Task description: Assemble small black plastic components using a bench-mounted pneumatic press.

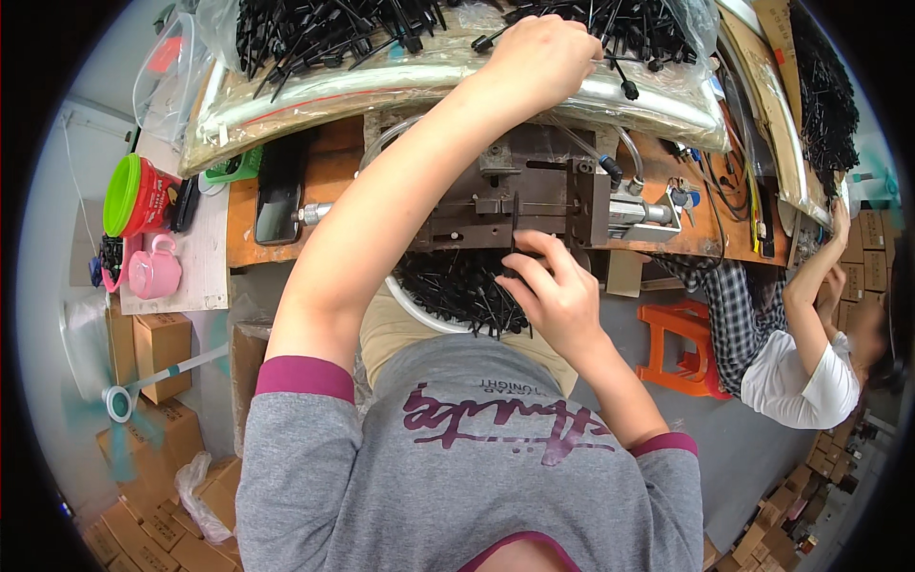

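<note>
My left hand (545, 59) reaches over a film-covered tray (400, 95) heaped with thin black stick-like parts (315, 33) that have blocky heads. Its fingers are curled closed among the parts; what they hold is hidden. In front of my body, my right hand (560, 291) pinches at a thin black stick-like part (516, 217), which stands upright at the near edge of a dark metal fixture (457, 224). Below the fixture, by my lap, a white-rimmed container (419, 313) holds many similar black parts (462, 291).
Air fittings and a cylinder (643, 214) flank the fixture on the wooden bench (253, 234). A phone (278, 205), red tub (152, 195) and pink mug (154, 269) stand left. At right, another person (805, 377) works near an orange stool (677, 348). Cardboard boxes (157, 443) stand behind.
</note>
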Demonstrator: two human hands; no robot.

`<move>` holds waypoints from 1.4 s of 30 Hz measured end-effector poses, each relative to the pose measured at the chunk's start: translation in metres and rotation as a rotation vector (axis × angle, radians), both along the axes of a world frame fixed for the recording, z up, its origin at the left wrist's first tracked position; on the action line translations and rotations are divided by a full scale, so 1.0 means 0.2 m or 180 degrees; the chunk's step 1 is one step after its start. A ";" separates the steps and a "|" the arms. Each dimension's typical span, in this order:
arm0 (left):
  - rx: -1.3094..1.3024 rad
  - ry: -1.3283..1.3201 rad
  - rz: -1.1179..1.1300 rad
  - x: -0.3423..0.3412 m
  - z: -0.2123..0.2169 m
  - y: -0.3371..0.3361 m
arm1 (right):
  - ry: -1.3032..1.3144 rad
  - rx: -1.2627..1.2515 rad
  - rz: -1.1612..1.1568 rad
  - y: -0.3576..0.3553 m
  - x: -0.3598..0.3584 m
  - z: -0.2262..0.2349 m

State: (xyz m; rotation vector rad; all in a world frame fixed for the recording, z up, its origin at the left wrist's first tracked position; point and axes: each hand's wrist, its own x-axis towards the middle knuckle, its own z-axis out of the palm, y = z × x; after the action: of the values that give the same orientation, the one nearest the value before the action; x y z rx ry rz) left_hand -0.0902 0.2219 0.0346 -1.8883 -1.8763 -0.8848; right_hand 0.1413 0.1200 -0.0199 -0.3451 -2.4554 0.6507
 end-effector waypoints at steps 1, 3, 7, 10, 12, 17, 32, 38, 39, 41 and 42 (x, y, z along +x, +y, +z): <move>0.0001 -0.0051 0.0071 0.00 -0.01 0.02 | -0.0038 0.0063 0.0047 0.00 -0.02 -0.01; 0.0061 -0.0145 0.0111 0.00 -0.02 0.03 | 0.0017 0.0514 0.0115 0.02 -0.06 -0.03; 0.0397 -0.0347 -0.0015 0.02 0.03 -0.08 | -0.0136 0.1037 0.0084 0.03 -0.13 -0.03; 0.0029 -0.1416 -0.0406 0.09 0.24 -0.36 | -0.0466 0.0973 0.0020 0.03 -0.12 -0.02; 0.0041 -0.1961 -0.0583 0.12 0.28 -0.51 | -0.0528 0.0958 0.0038 0.03 -0.12 -0.02; 0.0162 -0.2235 -0.0578 0.19 0.23 -0.80 | -0.0630 0.0698 0.0166 0.06 -0.12 0.07; -0.0415 -0.0330 0.0320 0.49 -0.35 -1.06 | -0.0117 0.0580 -0.0769 0.81 -0.31 0.37; -0.0558 -0.0321 0.0351 0.47 -0.34 -1.03 | 0.0050 -0.0716 -0.0691 0.53 -0.23 0.44; -0.0604 -0.0317 0.0354 0.47 -0.34 -1.04 | 0.0270 -0.1056 -0.0530 0.48 -0.20 0.42; -0.0675 -0.0234 0.0351 0.46 -0.34 -1.04 | 0.0266 -0.1429 -0.0325 0.39 -0.14 0.38; -0.0710 -0.0190 0.0342 0.45 -0.34 -1.04 | 0.0349 -0.1623 -0.0233 0.35 -0.10 0.34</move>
State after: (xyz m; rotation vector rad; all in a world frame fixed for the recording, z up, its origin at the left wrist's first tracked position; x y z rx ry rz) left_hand 0.0007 0.0132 -0.0326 -1.8809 -2.1693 -0.7313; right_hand 0.1206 0.1890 0.0481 -0.5743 -2.1355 1.2282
